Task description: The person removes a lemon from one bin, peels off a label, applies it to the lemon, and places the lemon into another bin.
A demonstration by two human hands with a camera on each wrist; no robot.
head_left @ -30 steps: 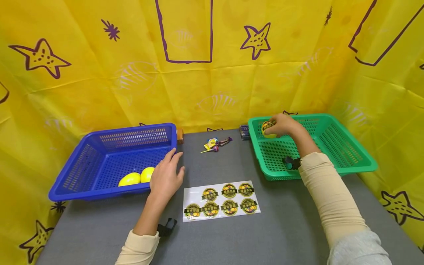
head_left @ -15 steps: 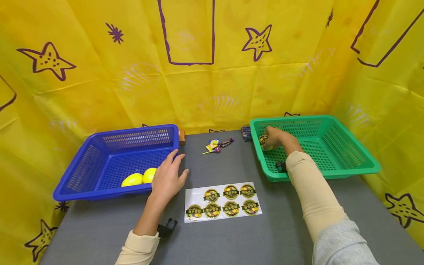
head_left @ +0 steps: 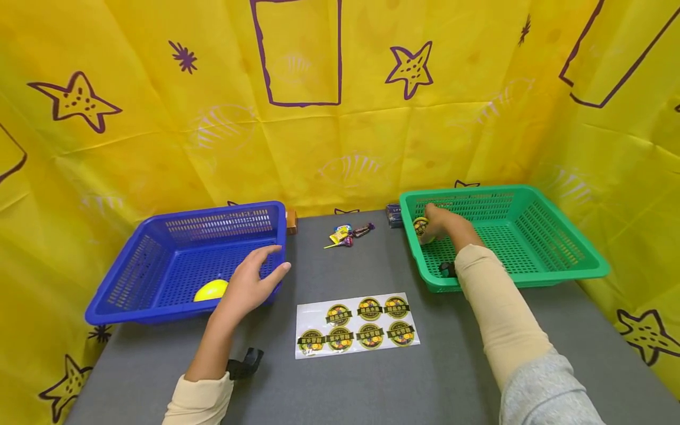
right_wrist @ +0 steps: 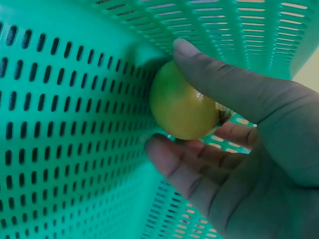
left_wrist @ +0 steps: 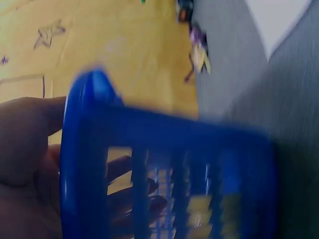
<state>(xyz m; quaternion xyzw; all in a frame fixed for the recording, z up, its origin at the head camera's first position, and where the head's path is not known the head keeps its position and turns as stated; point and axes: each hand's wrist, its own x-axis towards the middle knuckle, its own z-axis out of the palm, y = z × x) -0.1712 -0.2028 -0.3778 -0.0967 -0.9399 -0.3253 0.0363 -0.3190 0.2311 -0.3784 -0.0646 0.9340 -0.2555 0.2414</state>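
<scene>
the stickered lemon (right_wrist: 182,104) sits low inside the green basket (head_left: 552,236), against its left wall near the back left corner; the right hand (head_left: 443,223) holds it there, thumb curled over the top and fingers (right_wrist: 169,167) cupped beneath, so the fruit is pinched between them and pressed close to the perforated wall; from the head view only a sliver of the fruit and its dark round label shows past the knuckles, and whether it rests on the basket floor cannot be told.

across the grey table (head_left: 372,383) the left hand (head_left: 247,286) lies over the near right corner of the blue basket (head_left: 159,260), fingers spread and loosely bent, thumb outside the rim and fingertips inside; it holds nothing that can be seen; a plain yellow lemon (head_left: 211,290) lies on the blue basket's floor just beside that hand, partly covered by it; anything behind the palm is hidden.

between the baskets, near the table's front, lies a sticker sheet (head_left: 356,324) with round dark labels; farther back sit a few wrapped sweets (head_left: 347,232); a small dark box (head_left: 393,213) touches the green basket's back left corner, and a small brown block (head_left: 291,221) sits by the blue basket's back right corner.

the left wrist view is badly blurred; only the blue rim and fingers behind the lattice can be made out.
</scene>
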